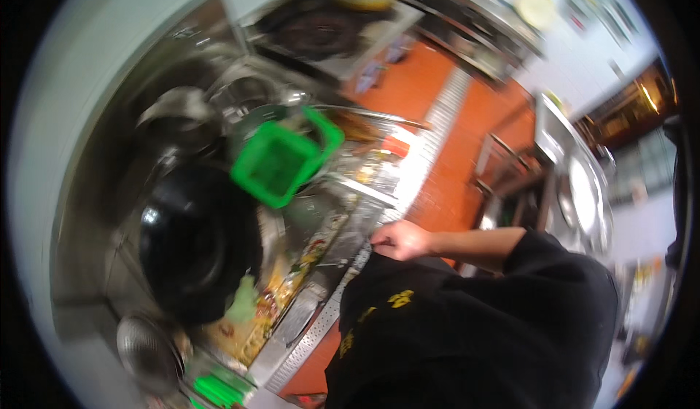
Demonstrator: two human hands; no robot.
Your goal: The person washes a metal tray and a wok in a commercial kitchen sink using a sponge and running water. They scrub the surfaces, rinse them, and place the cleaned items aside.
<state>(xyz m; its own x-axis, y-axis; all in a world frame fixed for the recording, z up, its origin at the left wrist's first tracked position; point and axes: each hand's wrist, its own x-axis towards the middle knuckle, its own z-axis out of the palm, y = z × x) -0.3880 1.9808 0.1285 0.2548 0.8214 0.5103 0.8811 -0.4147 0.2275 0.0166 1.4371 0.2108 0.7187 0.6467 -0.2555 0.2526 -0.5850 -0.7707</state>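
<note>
My right hand (403,239) is in front of my body, its fingers curled on a raised fold of my black shirt (470,327). Motion blur softens the fingertips. My left hand is out of view. Before me is a steel sink area with a large black wok (202,245) tilted in it. A green plastic basket (276,163) with a handle sits beyond the wok, closer to my right hand. Food scraps (281,286) lie along the near ledge, and a pale green piece (243,299), perhaps cloth or leaf, rests against the wok's rim.
A round perforated strainer (145,349) and another green plastic item (219,390) are at the lower left. Metal pots (183,119) stand behind the basket. A dark stove (322,29) is at the top. Orange floor (448,185) separates the sink area from a steel counter (574,174).
</note>
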